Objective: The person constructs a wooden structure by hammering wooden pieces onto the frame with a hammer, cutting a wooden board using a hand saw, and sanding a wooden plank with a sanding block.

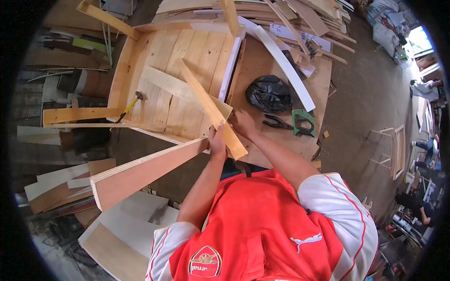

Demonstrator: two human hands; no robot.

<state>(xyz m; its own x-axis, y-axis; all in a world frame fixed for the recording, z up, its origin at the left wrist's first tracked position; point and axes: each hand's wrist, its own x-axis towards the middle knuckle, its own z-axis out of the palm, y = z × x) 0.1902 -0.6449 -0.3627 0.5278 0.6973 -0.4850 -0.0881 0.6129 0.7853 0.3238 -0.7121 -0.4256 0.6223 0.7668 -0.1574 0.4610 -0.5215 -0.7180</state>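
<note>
My left hand (217, 142) is closed around the lower part of a narrow wooden strip (206, 100), with the thumb on its upper face. The strip lies slanting across a wider pale board (176, 85). At that board's near end is my right hand (244, 124), its fingers curled against the end and partly hidden. Both pieces are over an upturned wooden table frame (161, 51) with a planked inside. A plywood leg (150, 171) sticks out from the frame's near corner, close beside my left hand. A yellow-handled hammer (129, 107) rests on the frame's left edge.
On the workbench (251, 61) to the right are a black plastic bag (268, 93), black pliers (276, 122), a green-handled saw (303, 122) and a long white strip (286, 68). Timber offcuts (304, 18) pile up behind. Loose sheets (126, 234) lie at lower left. Other people are far right.
</note>
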